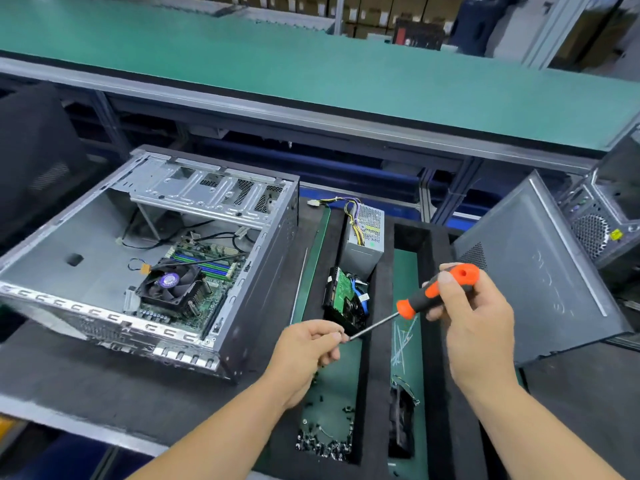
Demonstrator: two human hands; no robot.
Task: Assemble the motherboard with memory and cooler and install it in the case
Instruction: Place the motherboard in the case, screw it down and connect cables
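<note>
A grey power supply (pixel 363 237) with yellow and black wires is standing at the far end of a black foam tray (pixel 381 341), with a hard drive (pixel 346 299) leaning just in front of it. Loose black screws (pixel 323 441) are lying heaped at the tray's near end, and pale cable ties (pixel 401 344) are lying in the next compartment. A grey side panel (pixel 533 268) is leaning at the right, and a green conveyor (pixel 311 74) is running across behind.

To your left the case (pixel 104 216) shows bare, dull-shining sheet metal; your screwdriver (pixel 429 296) has a glossy orange-and-black plastic handle and polished metal shaft; the near tray (pixel 375 358) looks like matt black foam.
</note>
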